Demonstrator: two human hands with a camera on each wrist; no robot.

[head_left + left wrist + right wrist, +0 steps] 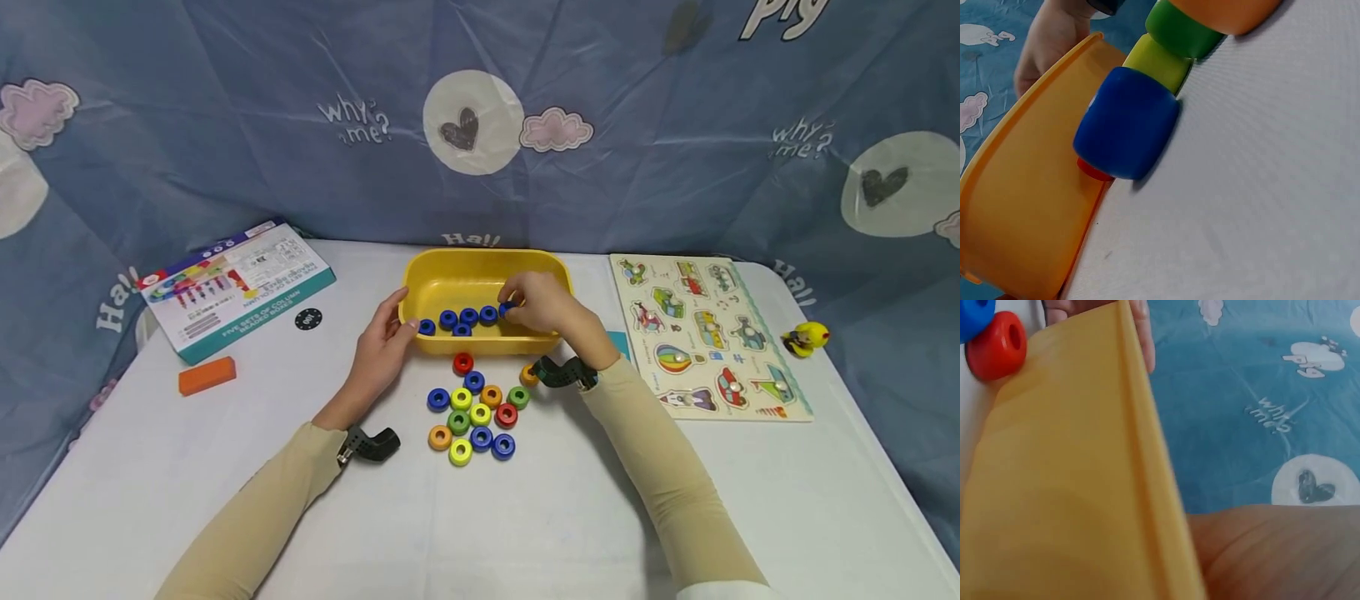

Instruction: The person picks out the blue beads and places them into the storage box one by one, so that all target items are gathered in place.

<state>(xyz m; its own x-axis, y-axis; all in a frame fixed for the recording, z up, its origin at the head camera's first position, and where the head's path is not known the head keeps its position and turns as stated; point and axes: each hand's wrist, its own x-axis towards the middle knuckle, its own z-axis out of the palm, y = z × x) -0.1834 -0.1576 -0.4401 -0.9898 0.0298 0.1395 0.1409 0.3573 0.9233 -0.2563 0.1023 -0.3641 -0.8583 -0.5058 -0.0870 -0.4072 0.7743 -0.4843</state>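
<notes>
A yellow plastic tub point(480, 346) stands on the table with several blue ring beads point(468, 317) lying along its near inner wall. My left hand point(381, 350) grips the tub's left end, thumb at the near corner and fingers along the side. Reaching over the near rim, my right hand point(543, 302) pinches a blue bead point(506, 308) inside the tub, close to the right end of the row. In the right wrist view the tub's outer wall hides that hand's fingertips. Loose beads in yellow point(461, 452), green point(518, 397), red point(506, 416), orange point(439, 437) and blue lie in front.
At the back left lies a toy box point(240, 287), with a black round chip point(308, 319) and an orange block point(207, 376) nearby. A wooden picture puzzle board point(705, 342) lies to the right, a small yellow figure point(806, 339) beyond it. A printed blue cloth hangs behind the table.
</notes>
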